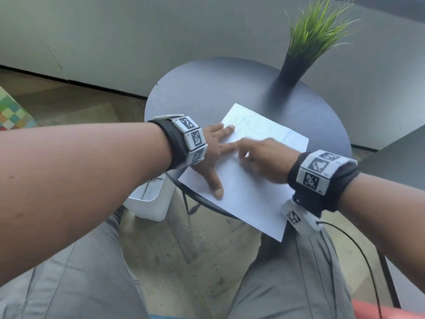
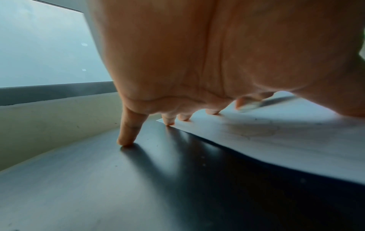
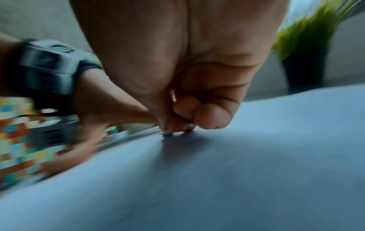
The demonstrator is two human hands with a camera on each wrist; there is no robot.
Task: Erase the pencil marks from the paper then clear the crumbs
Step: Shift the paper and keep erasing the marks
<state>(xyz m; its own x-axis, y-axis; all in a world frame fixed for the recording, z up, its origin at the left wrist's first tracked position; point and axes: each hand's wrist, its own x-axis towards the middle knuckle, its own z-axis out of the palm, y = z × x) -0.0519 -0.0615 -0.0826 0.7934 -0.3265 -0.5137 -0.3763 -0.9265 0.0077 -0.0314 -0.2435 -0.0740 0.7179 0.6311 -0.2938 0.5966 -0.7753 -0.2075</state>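
A white sheet of paper (image 1: 248, 194) lies on the round dark table (image 1: 207, 88), its near corner hanging over the edge. Faint pencil marks (image 1: 241, 125) fill its far corner. My left hand (image 1: 216, 153) lies spread flat on the sheet's left side, thumb toward me; in the left wrist view the little finger (image 2: 128, 132) rests on bare table beside the paper (image 2: 296, 140). My right hand (image 1: 264, 157), blurred, is curled just below the marks. Its fingertips pinch a small pale eraser (image 3: 168, 133) down onto the paper (image 3: 256, 156).
A black vase of green grass (image 1: 296, 63) stands at the table's far right. A white bin (image 1: 149, 203) sits on the floor under the table's left edge. A colourful checked object (image 1: 13, 111) lies far left. My knees are below the table.
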